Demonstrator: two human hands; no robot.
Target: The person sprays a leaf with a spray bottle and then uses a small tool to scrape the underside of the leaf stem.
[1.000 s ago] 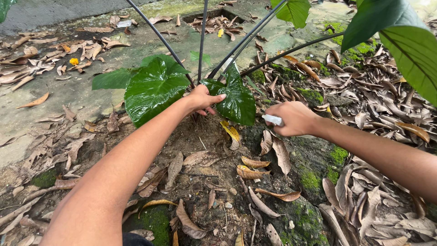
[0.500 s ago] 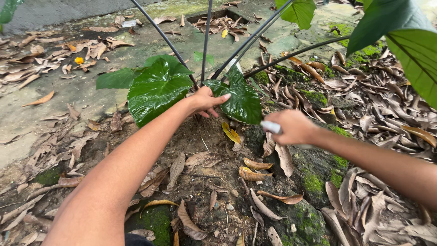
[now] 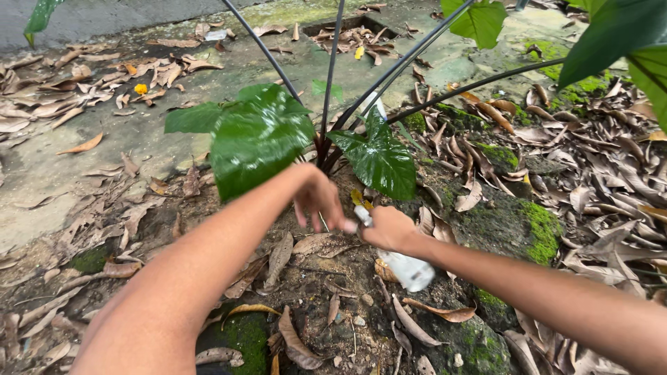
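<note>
My right hand (image 3: 390,229) grips a small white spray bottle (image 3: 411,271), its body pointing down and its nozzle end toward the left. Just left of that nozzle hangs my left hand (image 3: 316,200), fingers spread and pointing down, one fingertip close to the bottle's top; it holds nothing. Both hands hover over bare soil in front of a plant whose dark stems (image 3: 326,149) meet at the ground. Two glossy green leaves, a big one (image 3: 260,142) and a smaller one (image 3: 381,161), droop just beyond the hands.
Dry brown leaves (image 3: 597,187) litter the ground on the right and left. Mossy stones (image 3: 528,222) lie to the right. A damp concrete slab (image 3: 83,167) runs along the left and back. Large green leaves (image 3: 625,35) overhang the top right corner.
My left hand has pulled back from the plant's base toward me and now meets the bottle's top. My right hand moved down and left, turning the white bottle into view.
</note>
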